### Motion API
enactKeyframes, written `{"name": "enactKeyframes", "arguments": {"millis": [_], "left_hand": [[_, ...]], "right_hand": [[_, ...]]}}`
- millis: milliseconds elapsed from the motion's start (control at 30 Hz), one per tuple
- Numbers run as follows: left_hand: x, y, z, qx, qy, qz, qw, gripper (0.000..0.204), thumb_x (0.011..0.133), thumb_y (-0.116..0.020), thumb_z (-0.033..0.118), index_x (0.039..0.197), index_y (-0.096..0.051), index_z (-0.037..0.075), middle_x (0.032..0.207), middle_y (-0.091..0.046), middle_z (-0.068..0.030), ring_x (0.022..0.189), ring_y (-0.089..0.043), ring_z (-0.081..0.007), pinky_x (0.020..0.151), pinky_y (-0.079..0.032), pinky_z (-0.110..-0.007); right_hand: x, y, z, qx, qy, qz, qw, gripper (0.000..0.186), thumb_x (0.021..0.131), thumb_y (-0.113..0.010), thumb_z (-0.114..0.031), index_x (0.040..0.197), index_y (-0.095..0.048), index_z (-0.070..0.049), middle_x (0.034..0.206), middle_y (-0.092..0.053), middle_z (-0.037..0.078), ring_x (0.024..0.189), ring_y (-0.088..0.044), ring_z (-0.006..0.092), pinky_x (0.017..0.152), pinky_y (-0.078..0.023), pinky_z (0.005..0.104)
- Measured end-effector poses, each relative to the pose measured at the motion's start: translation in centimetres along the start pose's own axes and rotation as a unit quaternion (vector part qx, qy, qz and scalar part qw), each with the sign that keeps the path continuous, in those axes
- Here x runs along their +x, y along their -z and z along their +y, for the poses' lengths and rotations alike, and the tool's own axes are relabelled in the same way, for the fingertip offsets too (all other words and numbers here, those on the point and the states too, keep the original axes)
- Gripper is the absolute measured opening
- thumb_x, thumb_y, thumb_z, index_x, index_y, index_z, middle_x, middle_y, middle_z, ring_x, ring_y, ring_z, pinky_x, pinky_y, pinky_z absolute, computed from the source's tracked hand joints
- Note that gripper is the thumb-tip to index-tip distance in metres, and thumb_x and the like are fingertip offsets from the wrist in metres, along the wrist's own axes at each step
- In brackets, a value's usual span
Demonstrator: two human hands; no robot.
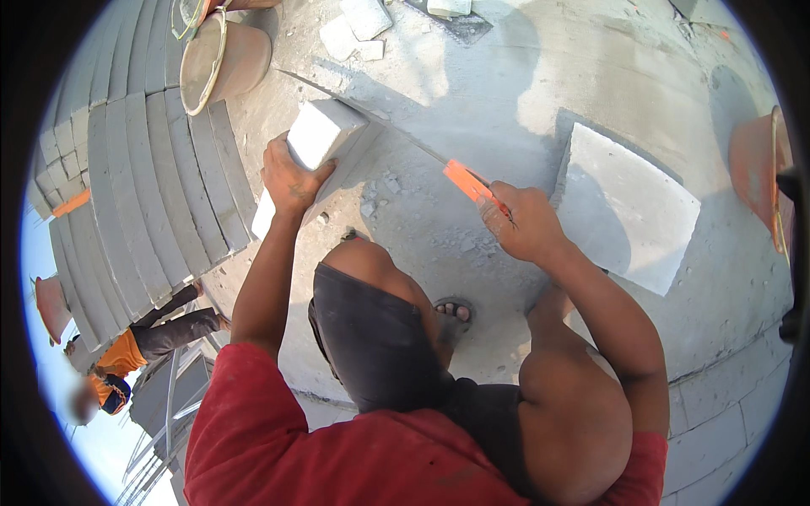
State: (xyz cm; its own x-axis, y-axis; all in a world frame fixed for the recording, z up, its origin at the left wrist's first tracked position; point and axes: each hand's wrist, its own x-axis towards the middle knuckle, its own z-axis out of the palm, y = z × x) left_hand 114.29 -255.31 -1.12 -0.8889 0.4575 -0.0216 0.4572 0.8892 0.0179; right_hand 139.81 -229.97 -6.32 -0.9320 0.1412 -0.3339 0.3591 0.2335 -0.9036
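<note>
My left hand (pixel 291 179) clasps a white lightweight concrete block (pixel 319 135), fingers on its left side and thumb at its near right edge. My right hand (pixel 525 221) is closed round the orange handle of a handsaw (pixel 466 180). The saw's long thin blade slants away to the far left, passing the block's far end. Whether its teeth touch the block, I cannot tell. To the right of my right hand, a larger white block (pixel 629 202) lies flat on the dusty concrete floor.
Stacked grey blocks (pixel 160 177) line the left side. A bucket (pixel 240 59) stands at the far left, another bucket (pixel 753 169) at the right edge. Broken white pieces (pixel 364 18) lie ahead, crumbs near my bare foot (pixel 452 310). A person in orange (pixel 122 354) is beyond the stack.
</note>
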Motion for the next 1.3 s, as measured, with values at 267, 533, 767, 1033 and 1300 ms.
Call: {"name": "enactKeyframes", "arguments": {"millis": [267, 533, 767, 1033, 1300], "left_hand": [[-0.3, -0.1, 0.0, 0.008, 0.026, -0.013, 1.0, 0.082, 0.061, -0.086, 0.038, 0.123, -0.048, -0.001, 0.116, -0.054, -0.0176, 0.112, -0.052, -0.0351, 0.096, -0.042, -0.043], [0.5, -0.5, -0.8, -0.003, 0.039, 0.004, 0.999, 0.081, 0.061, -0.085, 0.04, 0.122, -0.05, 0.0, 0.116, -0.054, -0.0174, 0.114, -0.051, -0.0356, 0.096, -0.042, -0.045], [-0.2, -0.5, -0.1, 0.0, 0.045, 0.009, 0.999, 0.081, 0.06, -0.086, 0.038, 0.122, -0.049, 0.0, 0.115, -0.054, -0.0176, 0.113, -0.052, -0.0352, 0.095, -0.042, -0.045], [0.8, 0.1, -0.4, -0.023, 0.059, -0.021, 0.998, 0.08, 0.059, -0.084, 0.038, 0.121, -0.05, 0.002, 0.113, -0.053, -0.0141, 0.11, -0.051, -0.0315, 0.094, -0.039, -0.044], [-0.3, 1.8, -1.2, -0.058, 0.072, -0.024, 0.995, 0.077, 0.057, -0.076, 0.041, 0.118, -0.049, 0.002, 0.109, -0.052, -0.0133, 0.109, -0.05, -0.0279, 0.089, -0.039, -0.04]], "right_hand": [[-3.0, 0.4, -2.8, 0.073, -0.11, -0.055, 0.99, 0.036, 0.093, -0.053, -0.032, 0.082, -0.057, 0.002, 0.06, -0.056, 0.022, 0.055, -0.057, 0.0397, 0.055, -0.044, 0.0466], [3.5, 0.8, -3.4, 0.006, -0.032, -0.028, 0.999, 0.037, 0.092, -0.056, -0.032, 0.075, -0.057, 0.001, 0.057, -0.054, 0.019, 0.05, -0.054, 0.0344, 0.053, -0.042, 0.044], [5.4, 1.3, -3.9, -0.006, -0.063, -0.044, 0.997, 0.039, 0.091, -0.054, -0.034, 0.074, -0.058, 0.001, 0.059, -0.055, 0.018, 0.055, -0.056, 0.0353, 0.056, -0.044, 0.042], [5.5, 0.2, -2.8, -0.007, -0.027, -0.02, 0.999, 0.039, 0.092, -0.055, -0.035, 0.072, -0.053, -0.001, 0.051, -0.048, 0.013, 0.045, -0.048, 0.024, 0.047, -0.036, 0.0392], [12.3, -3.4, 0.8, 0.0, 0.061, 0.024, 0.998, 0.031, 0.097, -0.048, -0.015, 0.069, -0.046, -0.003, 0.056, -0.042, -0.001, 0.05, -0.036, 0.0082, 0.045, -0.03, 0.0294]]}}
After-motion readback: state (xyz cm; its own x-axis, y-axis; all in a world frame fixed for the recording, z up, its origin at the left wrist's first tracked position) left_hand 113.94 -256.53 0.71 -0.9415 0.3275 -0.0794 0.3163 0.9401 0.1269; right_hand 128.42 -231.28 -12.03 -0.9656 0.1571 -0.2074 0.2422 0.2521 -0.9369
